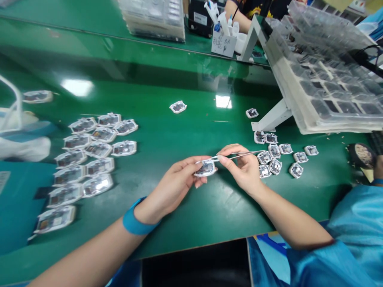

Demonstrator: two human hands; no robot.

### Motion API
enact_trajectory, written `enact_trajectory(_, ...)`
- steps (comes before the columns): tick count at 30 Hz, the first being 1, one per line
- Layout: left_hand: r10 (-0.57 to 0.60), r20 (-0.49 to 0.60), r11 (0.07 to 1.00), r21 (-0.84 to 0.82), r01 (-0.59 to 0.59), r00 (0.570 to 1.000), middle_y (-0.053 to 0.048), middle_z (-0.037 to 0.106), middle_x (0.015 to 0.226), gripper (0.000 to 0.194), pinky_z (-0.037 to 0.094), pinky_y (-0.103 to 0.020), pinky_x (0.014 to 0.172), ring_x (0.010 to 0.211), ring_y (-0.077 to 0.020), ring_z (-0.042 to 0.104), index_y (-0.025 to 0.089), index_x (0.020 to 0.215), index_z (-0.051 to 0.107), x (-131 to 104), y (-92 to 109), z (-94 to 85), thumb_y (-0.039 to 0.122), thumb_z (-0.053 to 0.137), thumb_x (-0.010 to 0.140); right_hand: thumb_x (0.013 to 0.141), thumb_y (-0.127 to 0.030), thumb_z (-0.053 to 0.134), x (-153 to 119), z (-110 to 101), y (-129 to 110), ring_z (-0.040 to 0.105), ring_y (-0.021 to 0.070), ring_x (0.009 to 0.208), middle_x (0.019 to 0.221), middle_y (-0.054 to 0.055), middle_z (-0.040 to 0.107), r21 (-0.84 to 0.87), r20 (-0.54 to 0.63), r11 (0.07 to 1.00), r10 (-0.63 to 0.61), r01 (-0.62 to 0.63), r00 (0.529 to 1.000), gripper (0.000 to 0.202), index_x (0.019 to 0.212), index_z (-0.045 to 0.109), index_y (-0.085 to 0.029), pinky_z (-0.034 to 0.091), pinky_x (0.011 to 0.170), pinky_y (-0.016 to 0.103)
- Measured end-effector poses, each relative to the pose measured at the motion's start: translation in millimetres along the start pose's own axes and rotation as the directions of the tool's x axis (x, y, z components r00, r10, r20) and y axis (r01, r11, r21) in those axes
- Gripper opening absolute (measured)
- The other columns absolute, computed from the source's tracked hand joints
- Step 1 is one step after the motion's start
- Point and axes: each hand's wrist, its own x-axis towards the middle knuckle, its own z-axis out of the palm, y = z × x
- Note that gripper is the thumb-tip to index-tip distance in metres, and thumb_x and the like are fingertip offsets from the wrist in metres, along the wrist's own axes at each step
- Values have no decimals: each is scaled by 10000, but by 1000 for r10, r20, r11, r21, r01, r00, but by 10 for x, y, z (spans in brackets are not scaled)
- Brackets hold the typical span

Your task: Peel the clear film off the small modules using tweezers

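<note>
Between the thumb and fingers of my left hand (pixel 187 173) is a small white-framed electronic module (pixel 206 168) with dark parts inside, held above the green table. My right hand (pixel 241 167) grips metal tweezers (pixel 239 154); their tips reach the module's upper edge, though whether they touch it I cannot tell. To the right lie several similar modules (pixel 273 150) in a loose group. On the left, several more modules (pixel 98 148) are laid out in slanting rows. A single module (pixel 178 107) sits farther back, near the middle.
At the back right, a tilted rack of clear compartment trays (pixel 338 91) stands on a white metal bracket (pixel 273 115). A labelled box (pixel 223 43) of syringes is on the rear ledge, near stacked trays (pixel 152 20). A small dark bowl (pixel 362 155) and another person's blue sleeve (pixel 359 223) are at right.
</note>
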Motion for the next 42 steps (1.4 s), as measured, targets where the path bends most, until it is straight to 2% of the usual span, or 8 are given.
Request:
enact_trajectory(8,-15,5,1000,27,15,1000,-53,684,812,270,382,-221,519,597,-98,536,106,1008,736,-3,-11,17,282,736,803,789,-336,770,24,60,43,677,164,785,810,3,727,57,-132,988,150,-143,980,128,798,699,-229,532,778,330)
enact_trajectory(17,21,-37,995,99,-17,999,-37,681,817,335,387,-233,530,604,-96,527,119,1037,709,24,-3,23,305,775,765,801,-438,754,14,24,-62,663,167,768,812,11,719,59,-105,979,198,-193,975,223,813,677,-229,532,769,339)
enact_trajectory(22,137,-31,948,293,-122,990,-21,682,786,355,422,-241,556,628,-116,561,140,1083,682,25,-45,5,310,753,779,823,-370,746,0,23,-78,668,158,765,816,3,728,30,-15,980,198,-197,980,156,830,687,-226,524,769,326)
enact_trajectory(26,176,-12,909,385,-158,984,-11,672,734,343,438,-253,563,625,-134,577,150,1083,670,7,-35,12,311,727,786,819,-366,752,7,27,-62,671,151,738,795,-5,730,75,12,973,219,-219,976,156,825,688,-223,527,748,317)
enact_trajectory(32,200,9,884,430,-185,980,-12,675,729,332,446,-258,573,624,-140,582,160,1100,664,-15,-20,9,314,702,808,773,-430,782,24,25,-15,665,154,716,775,1,724,119,23,958,259,-260,966,233,811,694,-219,534,715,316)
enact_trajectory(37,204,18,876,442,-191,979,-15,683,738,329,451,-262,582,634,-146,585,172,1112,666,-24,-13,9,297,706,810,757,-419,801,22,26,-11,670,155,730,789,1,727,164,-1,958,239,-235,971,227,808,693,-226,541,727,320)
enact_trajectory(42,207,21,876,441,-195,978,-14,682,739,320,452,-263,586,637,-147,587,180,1111,672,-22,-18,11,299,704,815,757,-461,794,23,17,-17,674,162,736,792,7,725,122,-6,966,229,-227,973,262,809,692,-225,547,720,326)
